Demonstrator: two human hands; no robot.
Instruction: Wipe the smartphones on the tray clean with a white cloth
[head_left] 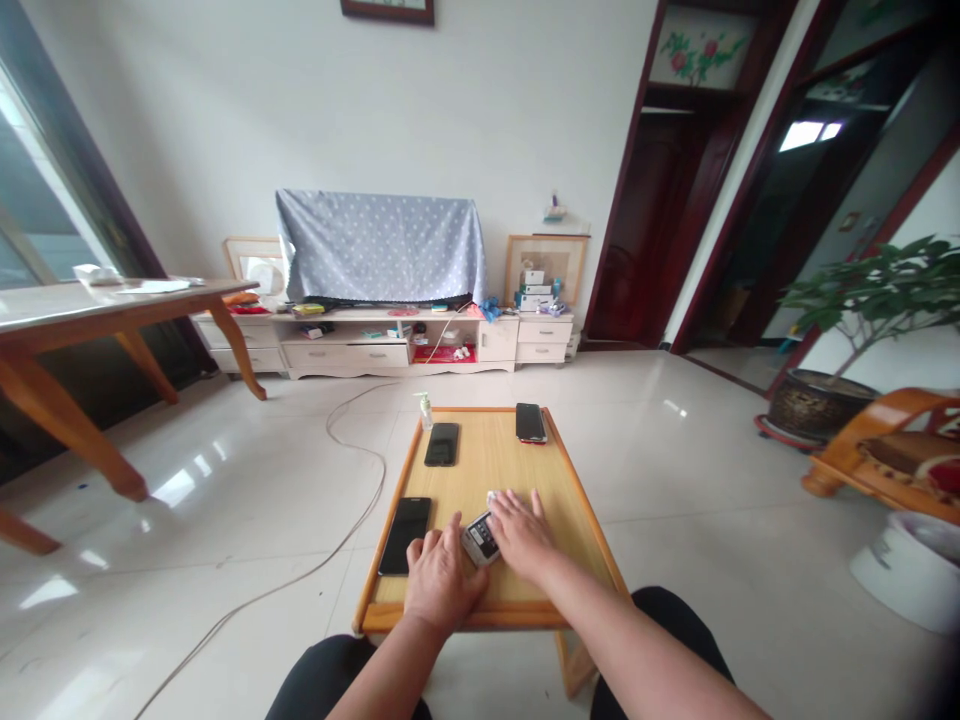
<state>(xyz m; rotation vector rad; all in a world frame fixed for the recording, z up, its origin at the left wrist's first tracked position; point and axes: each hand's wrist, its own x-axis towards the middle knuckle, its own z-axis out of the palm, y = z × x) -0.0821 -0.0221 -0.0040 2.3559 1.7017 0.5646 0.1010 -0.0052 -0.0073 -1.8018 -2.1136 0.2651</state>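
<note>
A small wooden table (570,470) stands in front of my knees. My left hand (439,578) rests near its front edge, fingers bent and touching a small grey device (480,539) that lies between both hands. My right hand (519,528) lies flat with fingers stretched out, pressing on the device's right side and on a small white object under the fingertips. A black phone (404,534) lies just left of my left hand. Two more black phones (442,443) (530,422) lie at the far end.
A small clear bottle (426,410) stands at the table's far left corner. A cable (352,440) runs over the tiled floor to a white TV cabinet (390,345). A wooden table (90,320) is on the left; a potted plant (847,340) and wooden chair (892,440) on the right.
</note>
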